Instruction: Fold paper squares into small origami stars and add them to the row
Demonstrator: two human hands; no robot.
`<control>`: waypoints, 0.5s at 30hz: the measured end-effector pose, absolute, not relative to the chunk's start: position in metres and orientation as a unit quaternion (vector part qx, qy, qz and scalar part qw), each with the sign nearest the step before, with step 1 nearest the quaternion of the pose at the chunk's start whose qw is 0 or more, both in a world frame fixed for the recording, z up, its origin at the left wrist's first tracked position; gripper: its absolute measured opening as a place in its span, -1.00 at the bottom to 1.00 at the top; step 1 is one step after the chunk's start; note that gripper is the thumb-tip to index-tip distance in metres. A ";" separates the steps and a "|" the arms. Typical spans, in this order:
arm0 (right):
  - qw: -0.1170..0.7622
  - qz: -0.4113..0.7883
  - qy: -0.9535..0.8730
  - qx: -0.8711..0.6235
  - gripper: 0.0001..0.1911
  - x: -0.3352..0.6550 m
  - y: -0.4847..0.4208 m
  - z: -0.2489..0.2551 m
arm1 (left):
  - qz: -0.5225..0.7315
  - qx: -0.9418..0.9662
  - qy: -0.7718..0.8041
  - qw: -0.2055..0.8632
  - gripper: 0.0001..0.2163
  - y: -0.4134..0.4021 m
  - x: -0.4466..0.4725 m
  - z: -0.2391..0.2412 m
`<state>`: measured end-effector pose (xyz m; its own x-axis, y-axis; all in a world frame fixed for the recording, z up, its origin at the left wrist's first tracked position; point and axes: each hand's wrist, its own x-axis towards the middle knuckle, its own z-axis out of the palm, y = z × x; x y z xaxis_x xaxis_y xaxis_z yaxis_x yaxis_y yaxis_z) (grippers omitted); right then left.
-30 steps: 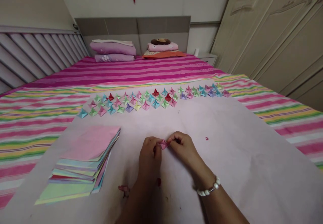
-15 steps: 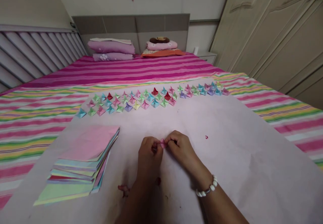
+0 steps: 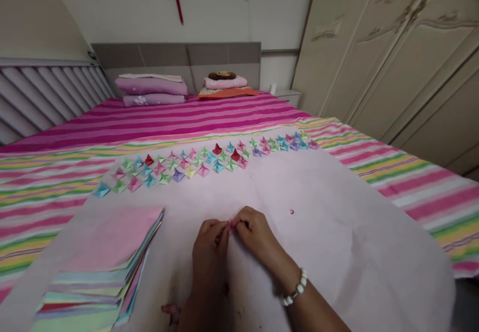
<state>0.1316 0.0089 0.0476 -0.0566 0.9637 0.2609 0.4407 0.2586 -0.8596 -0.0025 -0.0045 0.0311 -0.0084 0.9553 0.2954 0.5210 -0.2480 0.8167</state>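
Observation:
My left hand (image 3: 209, 249) and my right hand (image 3: 254, 234) meet over a pale pink sheet (image 3: 337, 232) spread on the bed. Both pinch a small folded pink paper piece (image 3: 232, 227) between their fingertips; only a sliver of it shows. My right wrist wears a white bead bracelet (image 3: 293, 292). A stack of coloured square papers (image 3: 101, 267), pink on top, lies to the left of my left hand. Beyond my hands, several small folded paper shapes (image 3: 204, 162) in pink, green, blue, red and purple sit in rows.
A striped pink and multicolour bedspread (image 3: 392, 167) covers the bed. Folded purple bedding (image 3: 151, 86) and a pillow with a plush toy (image 3: 224, 80) lie by the headboard. A cream wardrobe (image 3: 392, 57) stands on the right. A tiny red scrap (image 3: 291, 211) lies right of my hands.
The view has tilted and shifted, so everything sits lower and more to the left. My hands have closed tighter around the pink piece, hiding more of it.

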 end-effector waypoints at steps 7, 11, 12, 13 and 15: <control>0.433 0.294 -0.659 -0.540 -0.72 0.131 0.005 0.053 | 0.416 0.671 0.563 0.243 -0.82 -0.003 -0.003 0.030; 0.407 0.259 -0.689 -0.542 -0.69 0.137 0.004 0.053 | 0.432 0.673 0.556 0.225 -0.83 -0.003 -0.003 0.027; 0.394 0.251 -0.697 -0.544 -0.68 0.138 0.004 0.053 | 0.437 0.674 0.554 0.220 -0.83 -0.002 -0.003 0.026; 0.383 0.243 -0.704 -0.546 -0.67 0.139 0.003 0.053 | 0.441 0.674 0.554 0.212 -0.84 -0.002 -0.002 0.024; 0.362 0.228 -0.714 -0.554 -0.71 0.141 0.003 0.053 | 0.448 0.674 0.553 0.199 -0.85 0.000 -0.002 0.022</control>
